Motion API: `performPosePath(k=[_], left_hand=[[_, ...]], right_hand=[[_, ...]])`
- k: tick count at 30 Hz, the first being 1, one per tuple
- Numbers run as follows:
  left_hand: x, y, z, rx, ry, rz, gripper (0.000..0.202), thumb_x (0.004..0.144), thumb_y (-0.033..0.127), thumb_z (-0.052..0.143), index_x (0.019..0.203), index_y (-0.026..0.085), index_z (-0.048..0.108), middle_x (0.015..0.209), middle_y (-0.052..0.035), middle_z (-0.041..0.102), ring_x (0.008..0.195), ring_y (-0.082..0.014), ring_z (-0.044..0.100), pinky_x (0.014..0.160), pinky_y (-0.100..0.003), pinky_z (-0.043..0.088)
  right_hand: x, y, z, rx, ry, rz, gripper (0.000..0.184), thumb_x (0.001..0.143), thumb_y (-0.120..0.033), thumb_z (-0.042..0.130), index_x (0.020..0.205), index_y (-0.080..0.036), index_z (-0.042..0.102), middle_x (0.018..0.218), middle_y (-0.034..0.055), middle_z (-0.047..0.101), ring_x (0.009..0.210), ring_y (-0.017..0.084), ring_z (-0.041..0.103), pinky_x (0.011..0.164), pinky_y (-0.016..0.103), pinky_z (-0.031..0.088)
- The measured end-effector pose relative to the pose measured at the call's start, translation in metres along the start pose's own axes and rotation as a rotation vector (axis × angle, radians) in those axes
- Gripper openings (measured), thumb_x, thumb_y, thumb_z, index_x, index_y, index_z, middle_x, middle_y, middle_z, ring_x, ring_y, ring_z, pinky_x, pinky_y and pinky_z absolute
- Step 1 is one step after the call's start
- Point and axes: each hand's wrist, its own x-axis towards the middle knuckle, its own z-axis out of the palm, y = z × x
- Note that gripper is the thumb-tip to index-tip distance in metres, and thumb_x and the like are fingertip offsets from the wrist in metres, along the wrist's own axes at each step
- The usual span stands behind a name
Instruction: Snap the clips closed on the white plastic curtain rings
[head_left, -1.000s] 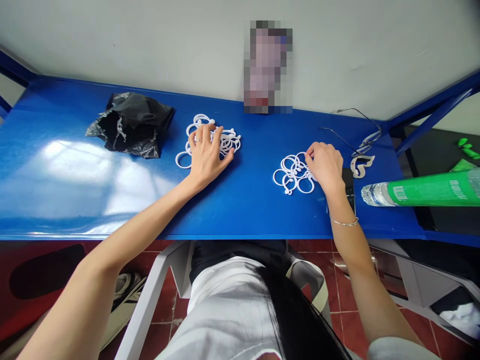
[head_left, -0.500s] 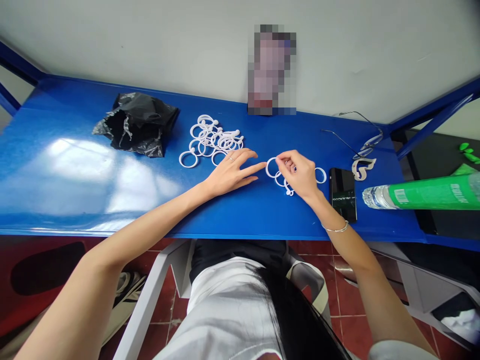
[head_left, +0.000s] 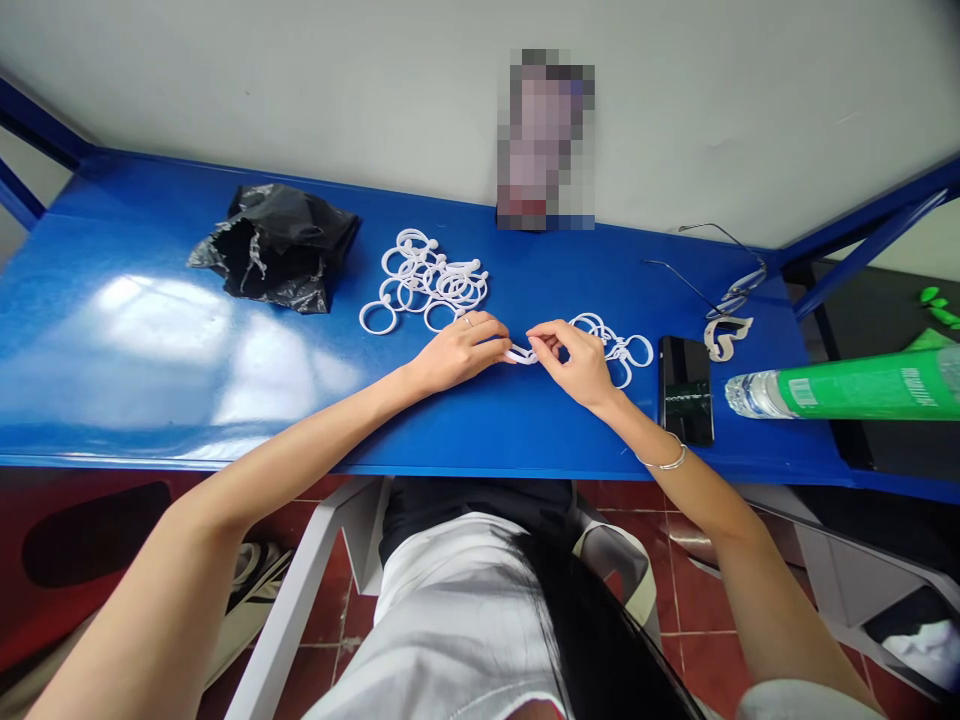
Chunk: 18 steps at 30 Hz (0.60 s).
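Between my two hands is a white plastic ring [head_left: 523, 357], seen nearly edge-on; whether it is one ring or two together I cannot tell. My left hand [head_left: 466, 350] has its fingers closed on the ring's left side. The thumb and forefinger of my right hand [head_left: 574, 358] pinch its right side. Just behind my left hand lies a pile of similar rings [head_left: 409, 290], some with small ball ends. A smaller group of rings [head_left: 640, 350] rests beyond and right of my right hand, partly hidden by it.
A crumpled black plastic bag [head_left: 289, 240] sits at the left on the blue table [head_left: 187, 400]. To the right are a phone [head_left: 686, 390], eyeglasses [head_left: 739, 290], a cream-coloured item [head_left: 726, 338] and a green-labelled bottle [head_left: 862, 385]. A blurred-out object [head_left: 540, 140] stands against the wall.
My right hand has moved slightly left, away from the smaller group, bringing a ring toward my left hand. My left fingers, spread before, have closed on it.
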Motion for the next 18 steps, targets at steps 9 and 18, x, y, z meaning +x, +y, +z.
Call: performPosePath(k=[9,18], left_hand=[[0.004,0.001,-0.004,-0.385,0.159,-0.385,0.041,0.09,0.051,0.055,0.074,0.015,0.068,0.068,-0.0033,0.068,0.06,-0.0113,0.061,0.061,-0.023,0.046],[0.01,0.009,-0.008,-0.811,0.102,-0.632,0.041,0.083,0.053,0.064,0.072,0.013,0.068,0.062,-0.0046,0.07,0.058,-0.0132,0.066,0.06,-0.023,0.052]], right_hand=[[0.0,0.002,-0.004,0.027,0.027,-0.072,0.016,0.09,-0.025,0.056,0.104,-0.02,0.061,0.095,0.0072,0.07,0.078,0.019,0.066,0.067,0.032,0.055],[0.0,0.004,-0.001,-0.004,0.084,-0.123,0.013,0.093,-0.023,0.056,0.104,-0.019,0.063,0.092,0.0073,0.071,0.077,0.018,0.068,0.069,0.031,0.057]])
